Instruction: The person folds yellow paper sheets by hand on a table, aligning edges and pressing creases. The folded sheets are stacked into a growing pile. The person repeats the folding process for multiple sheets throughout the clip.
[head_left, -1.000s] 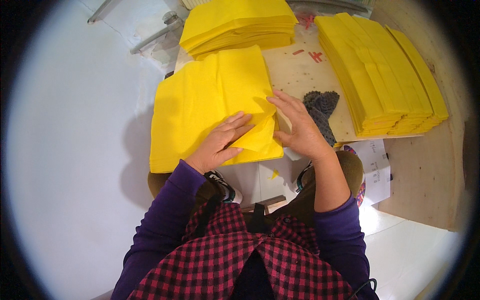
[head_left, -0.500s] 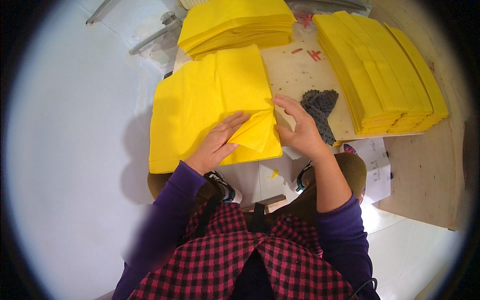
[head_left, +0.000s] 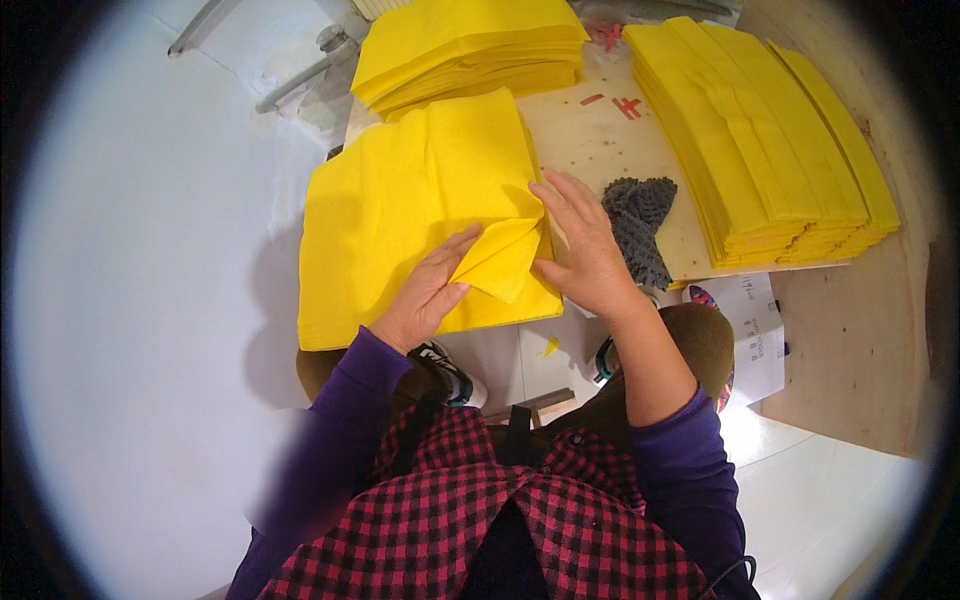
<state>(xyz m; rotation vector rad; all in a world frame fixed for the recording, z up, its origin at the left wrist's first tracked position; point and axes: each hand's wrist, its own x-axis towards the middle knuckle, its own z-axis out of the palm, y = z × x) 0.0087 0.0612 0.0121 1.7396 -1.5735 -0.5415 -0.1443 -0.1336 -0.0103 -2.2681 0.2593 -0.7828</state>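
A stack of yellow cloth-like sheets (head_left: 370, 220) lies in front of me, its top sheet's near right corner turned up into a pointed fold (head_left: 505, 262). My left hand (head_left: 425, 295) rests on the stack at the fold's left side, fingers stretched out and thumb apart by its lower edge. At the stack's right edge is my right hand (head_left: 590, 250), fingers and thumb spread; the fingertips touch the upper end of the fold, the thumb is near its right side. Whether either hand pinches the cloth, I cannot see.
Another yellow stack (head_left: 470, 50) stands behind, and folded yellow bundles (head_left: 750, 140) lie at right on the wooden board (head_left: 580, 140). A crumpled dark grey cloth (head_left: 640, 225) sits beside my right hand. A wooden panel (head_left: 850, 330) rises at right; a white wall (head_left: 150, 250) is at left.
The turned-up corner has folded further over and stands out more. My right hand has shifted slightly left, closer to the fold; my left hand has barely moved.
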